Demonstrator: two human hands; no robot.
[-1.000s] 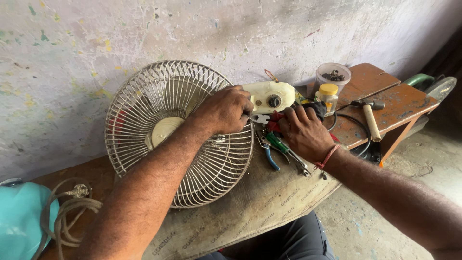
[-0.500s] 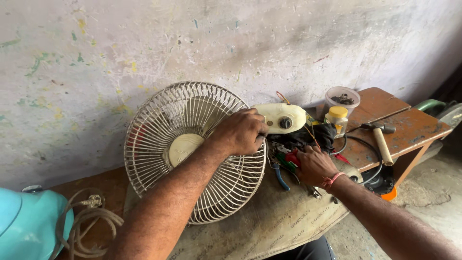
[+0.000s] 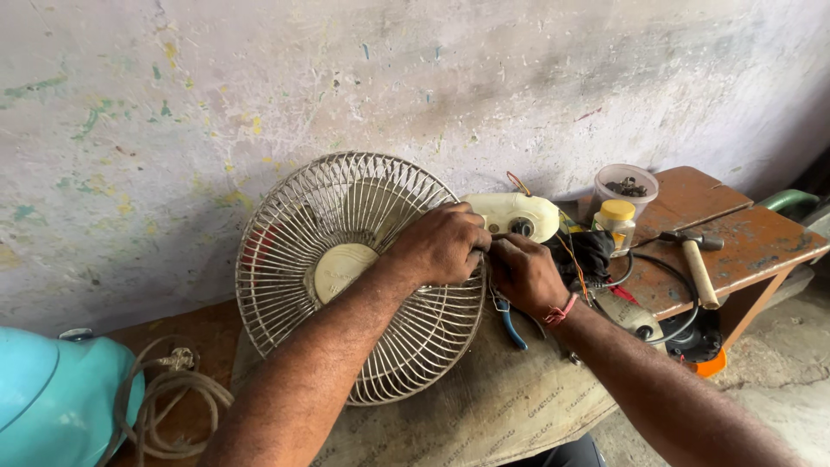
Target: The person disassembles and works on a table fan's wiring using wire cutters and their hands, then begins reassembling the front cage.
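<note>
In the head view, a round, off-white wire fan guard [image 3: 359, 277] lies near the centre of the frame, on a counter [image 3: 484, 406] covered with a sheet of worn sacking. Its cream plastic motor housing [image 3: 517, 216] sticks out to the right of the guard, so the fan's long axis runs roughly left to right across the frame, with the housing at the right end.

The left hand [image 3: 443, 244] comes in from the lower left and rests curled over the guard's right rim, its fingers closed over the wires where guard meets housing. The right hand [image 3: 523, 273] comes in from the lower right, just beside and seemingly touching the left, its fingers bent in towards the same joint; whether it pinches a small part there cannot be told. The joint lies directly under both hands, the left on top of it, the right a little below and to the right.

Blue-handled pliers [image 3: 510, 322] lie just below the right hand. Further right stand a yellow-capped jar [image 3: 616, 225] and a clear plastic tub of small parts [image 3: 625, 186], with a wooden-handled hammer [image 3: 697, 266] on the brown wooden bench [image 3: 743, 238]. A turquoise plastic shell [image 3: 52, 398] and a coiled pale cord [image 3: 177, 398] sit at lower left.
</note>
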